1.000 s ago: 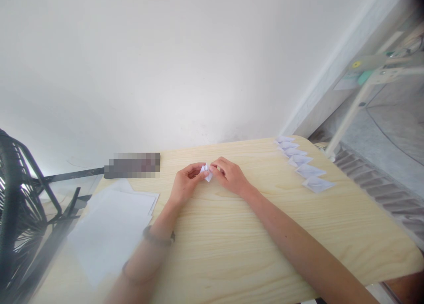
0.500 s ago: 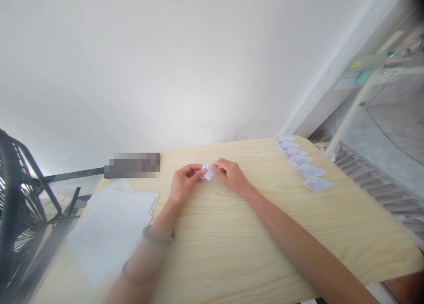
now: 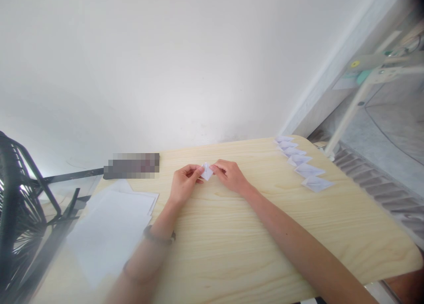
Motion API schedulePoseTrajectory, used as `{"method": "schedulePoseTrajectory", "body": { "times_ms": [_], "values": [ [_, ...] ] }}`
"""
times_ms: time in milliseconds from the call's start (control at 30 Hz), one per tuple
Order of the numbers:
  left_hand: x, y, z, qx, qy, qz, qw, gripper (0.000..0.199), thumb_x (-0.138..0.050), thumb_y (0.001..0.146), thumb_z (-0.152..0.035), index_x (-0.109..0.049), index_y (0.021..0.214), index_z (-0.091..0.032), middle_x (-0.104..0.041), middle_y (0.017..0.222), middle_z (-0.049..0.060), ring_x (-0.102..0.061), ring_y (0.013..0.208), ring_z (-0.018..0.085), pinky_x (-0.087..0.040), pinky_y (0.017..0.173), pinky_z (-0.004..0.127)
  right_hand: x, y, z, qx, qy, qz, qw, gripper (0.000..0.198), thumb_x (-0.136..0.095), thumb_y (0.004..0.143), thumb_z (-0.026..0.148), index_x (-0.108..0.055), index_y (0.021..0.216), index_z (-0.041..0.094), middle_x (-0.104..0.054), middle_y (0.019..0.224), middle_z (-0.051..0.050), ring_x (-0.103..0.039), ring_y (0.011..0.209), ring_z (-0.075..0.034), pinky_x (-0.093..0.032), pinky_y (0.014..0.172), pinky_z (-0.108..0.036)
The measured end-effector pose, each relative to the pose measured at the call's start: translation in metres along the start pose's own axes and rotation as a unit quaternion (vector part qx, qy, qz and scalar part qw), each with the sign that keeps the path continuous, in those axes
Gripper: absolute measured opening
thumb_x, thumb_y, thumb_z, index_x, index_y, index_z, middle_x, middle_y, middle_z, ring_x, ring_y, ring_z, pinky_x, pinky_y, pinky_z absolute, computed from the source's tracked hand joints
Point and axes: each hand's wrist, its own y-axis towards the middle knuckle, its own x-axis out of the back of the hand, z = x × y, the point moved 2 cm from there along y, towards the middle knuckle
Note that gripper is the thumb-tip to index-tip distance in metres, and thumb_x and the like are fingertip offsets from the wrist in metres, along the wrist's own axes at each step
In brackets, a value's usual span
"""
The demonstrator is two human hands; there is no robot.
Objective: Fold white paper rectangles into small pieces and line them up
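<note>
A small white piece of folded paper, diamond-shaped with a pointed lower end, is held between my two hands just above the table. My left hand pinches its left edge between thumb and fingers. On the opposite edge, the thumb and fingertips of my right hand are closed as well. Fingertips cover parts of the paper's sides, so its finer folds are hard to make out. To the right, several folded white paper pieces lie overlapping in a row along the table.
Sheets of white paper lie in a loose pile on the left of the wooden table. A blurred-out dark object sits at the back left. Beyond are a black chair, a white wall and a pale metal frame.
Both hands stay in nearly the same place. The folded paper's front face now looks flatter and smoother, and the right fingers have shifted slightly at its edge.
</note>
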Motion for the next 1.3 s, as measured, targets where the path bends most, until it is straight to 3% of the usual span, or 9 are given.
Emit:
{"method": "schedulePoseTrajectory", "body": {
  "times_ms": [400,700,1067,1300],
  "values": [
    [-0.0028,-0.0050,0.0033,-0.026,0.083,0.076,0.993,0.035,-0.060,0.070,-0.039,-0.057,0.093,-0.013,-0.064,0.086,0.007,-0.058,0.078,0.017,-0.044,0.069,0.027,0.0000,-0.0013,0.0009,-0.006,0.006,-0.005,1.000,0.027,-0.039,0.085,0.028,-0.050,0.064,0.016,-0.048,0.061,0.001,-0.042,0.056,-0.009,-0.031,0.055,-0.022],
    [-0.0018,-0.0042,0.0011,-0.036,0.130,0.091,0.987,0.032,-0.057,0.072,-0.039,-0.059,0.090,-0.014,-0.063,0.075,0.004,-0.056,0.067,0.014,-0.043,0.062,0.024,0.0020,-0.0027,0.0034,-0.007,0.068,-0.004,0.998,0.013,-0.045,0.082,0.026,-0.055,0.084,0.018,-0.056,0.083,-0.002,-0.047,0.057,-0.007,-0.039,0.053,-0.020],
    [-0.0045,-0.0055,-0.0003,-0.039,0.144,0.083,0.985,0.029,-0.056,0.072,-0.041,-0.061,0.080,-0.014,-0.064,0.073,0.004,-0.057,0.067,0.015,-0.042,0.061,0.023,0.0037,-0.0003,0.0066,-0.008,0.097,-0.034,0.995,0.017,-0.047,0.081,0.028,-0.058,0.075,0.017,-0.057,0.073,-0.002,-0.047,0.057,-0.008,-0.037,0.050,-0.020],
    [-0.0049,-0.0067,-0.0030,-0.040,0.138,0.087,0.986,0.035,-0.049,0.076,-0.044,-0.064,0.085,-0.013,-0.065,0.077,0.004,-0.056,0.071,0.016,-0.042,0.064,0.023,0.0051,-0.0004,0.0053,-0.040,0.122,-0.032,0.991,0.018,-0.048,0.080,0.029,-0.060,0.087,0.019,-0.059,0.076,-0.002,-0.045,0.053,-0.007,-0.036,0.049,-0.020]
  ]
}}
